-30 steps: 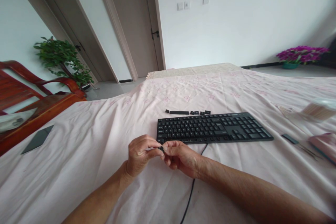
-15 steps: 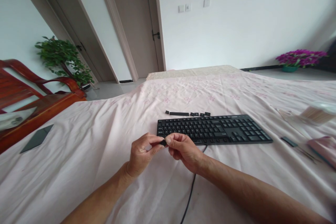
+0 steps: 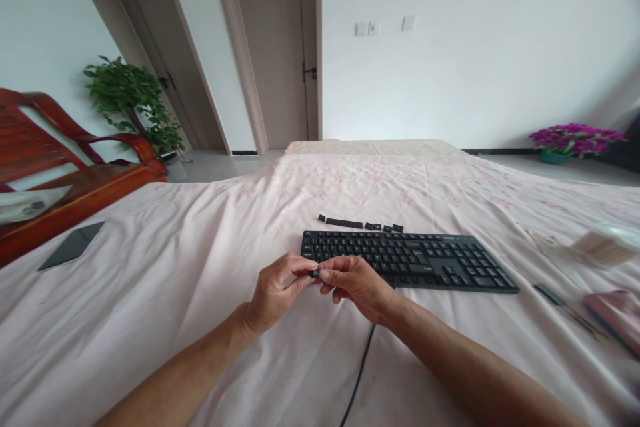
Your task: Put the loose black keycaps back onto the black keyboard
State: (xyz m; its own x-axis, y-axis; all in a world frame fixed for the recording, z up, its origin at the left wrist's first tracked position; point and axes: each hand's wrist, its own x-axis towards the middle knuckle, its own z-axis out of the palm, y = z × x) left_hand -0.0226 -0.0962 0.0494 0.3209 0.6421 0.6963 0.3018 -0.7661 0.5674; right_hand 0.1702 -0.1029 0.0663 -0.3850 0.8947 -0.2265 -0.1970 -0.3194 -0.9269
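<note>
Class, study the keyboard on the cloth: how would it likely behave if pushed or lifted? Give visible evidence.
The keyboard looks like one flat, rigid slab, so it probably would neither sag nor roll. The cable at its near edge looks thin and bendy, so it may trail and drag. The pink cloth beneath is wrinkled, so pushing might bunch it.

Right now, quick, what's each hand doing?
Left hand: closed, holding a small black key.
Right hand: closed, up at that key; can't tell if it's gripping it too.
</note>
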